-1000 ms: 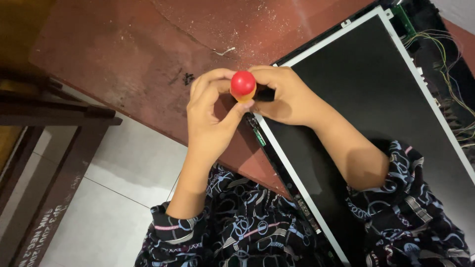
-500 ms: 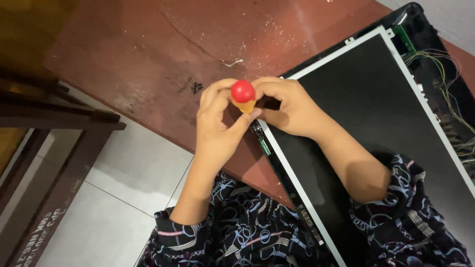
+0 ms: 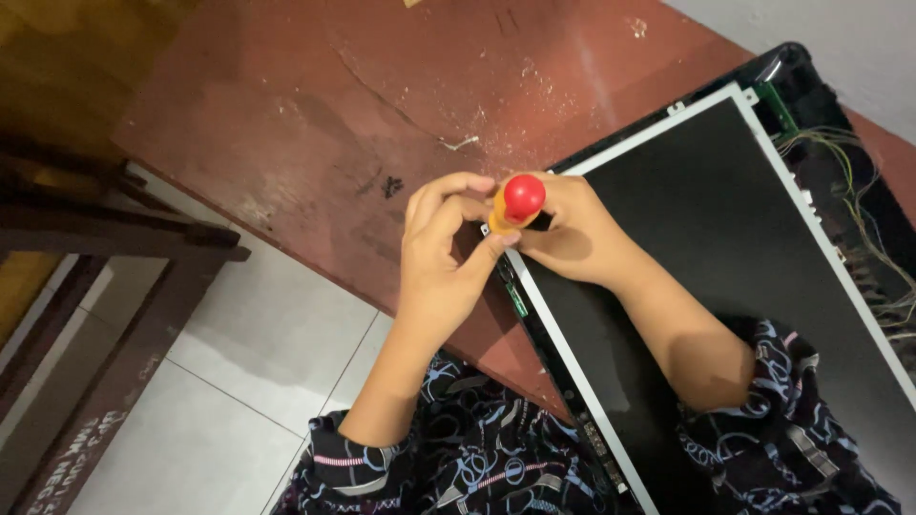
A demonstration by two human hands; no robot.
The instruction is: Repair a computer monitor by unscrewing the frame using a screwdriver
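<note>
Since the earlier frames both hands have drifted right along the bench (image 3: pixel 286 124), and now the left hand (image 3: pixel 441 253) and right hand (image 3: pixel 572 229) pinch the red-capped screwdriver (image 3: pixel 520 200) between them, its long axis pointing almost straight down at the near-left corner of the screen panel (image 3: pixel 725 248).
</note>
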